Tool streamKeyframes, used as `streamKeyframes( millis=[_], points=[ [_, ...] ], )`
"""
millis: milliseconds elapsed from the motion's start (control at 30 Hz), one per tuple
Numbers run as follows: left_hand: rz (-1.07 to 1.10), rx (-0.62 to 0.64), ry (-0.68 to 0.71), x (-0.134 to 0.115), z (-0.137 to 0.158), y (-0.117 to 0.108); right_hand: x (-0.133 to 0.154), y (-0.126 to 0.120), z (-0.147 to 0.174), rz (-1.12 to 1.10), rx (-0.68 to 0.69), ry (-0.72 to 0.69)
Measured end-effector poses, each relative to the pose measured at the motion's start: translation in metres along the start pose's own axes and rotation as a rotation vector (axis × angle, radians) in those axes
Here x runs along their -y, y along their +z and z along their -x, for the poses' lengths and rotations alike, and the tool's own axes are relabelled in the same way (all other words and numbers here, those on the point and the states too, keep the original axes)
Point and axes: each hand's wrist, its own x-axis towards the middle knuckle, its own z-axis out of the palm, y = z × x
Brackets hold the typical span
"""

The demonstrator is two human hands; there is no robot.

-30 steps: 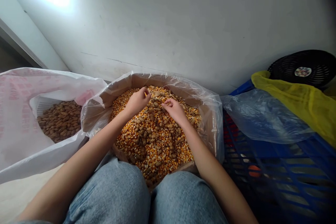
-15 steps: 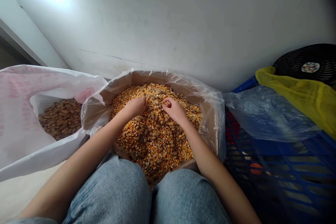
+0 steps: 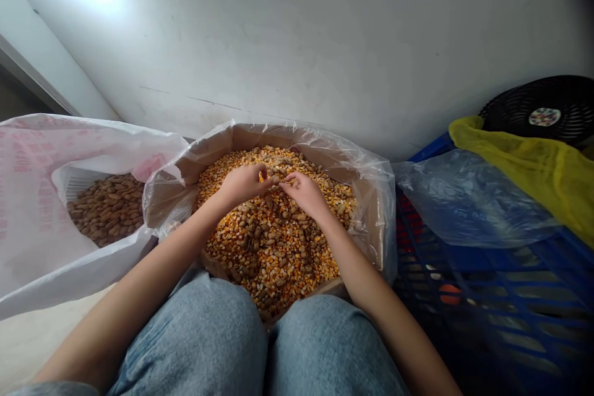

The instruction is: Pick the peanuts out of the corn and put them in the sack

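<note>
My left hand point(image 3: 245, 184) is over a box of loose corn kernels point(image 3: 288, 269) mixed with unshelled peanuts point(image 3: 273, 223). Its thumb and index finger curl toward each other and look closed on a small peanut point(image 3: 275, 180), partly hidden by the fingertips. Facing it from the right, my right hand point(image 3: 307, 193) has thumb and index finger slightly apart, their tips beside that same peanut. Both hands are just above the heap, near its middle. Clear plastic lines the cardboard box point(image 3: 374, 223), which stands in front of my knees.
A white sack point(image 3: 32, 210) on the left holds many unshelled peanuts point(image 3: 109, 207). At right is a blue plastic crate point(image 3: 520, 303) with a clear bag point(image 3: 477, 198), yellow mesh point(image 3: 533, 154) and a black fan grille point(image 3: 547, 108). A wall point(image 3: 325, 43) rises behind the box.
My left hand has uncurled from a fist and moved slightly right. My right hand's fingers have stretched leftward out of a tight ring, so the fingertips of both hands now nearly meet.
</note>
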Motion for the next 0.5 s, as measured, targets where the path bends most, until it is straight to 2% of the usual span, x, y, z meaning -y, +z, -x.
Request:
streamKeyframes(
  millis=[67,100,167,200,267,333,367,433,500],
  points=[
    [-0.250,0.096,0.033,0.002,0.003,0.006,-0.001,0.004,0.000,0.151,0.027,-0.006],
    [-0.294,0.133,0.034,0.003,0.004,0.008,0.000,0.004,0.000,0.157,0.029,0.000],
    [-0.206,0.134,0.036,0.000,0.004,0.008,0.003,0.001,0.000,0.023,0.011,0.019],
    [-0.065,0.112,0.030,-0.002,0.003,0.006,0.006,-0.002,0.000,-0.115,0.000,0.042],
    [0.383,0.095,-0.013,-0.006,0.002,-0.001,0.011,-0.009,-0.001,-0.474,-0.006,0.111],
    [0.894,0.139,-0.106,-0.010,0.000,-0.011,0.014,-0.017,-0.002,-0.783,-0.002,0.175],
    [1.096,0.164,-0.162,-0.010,-0.002,-0.015,0.014,-0.020,-0.002,-0.868,0.005,0.193],
    [1.309,0.169,-0.242,-0.010,-0.003,-0.019,0.015,-0.022,-0.001,-0.871,0.040,0.190],
    [1.244,0.092,-0.247,-0.008,-0.004,-0.018,0.015,-0.020,0.002,-0.666,0.081,0.153]
  ],
)
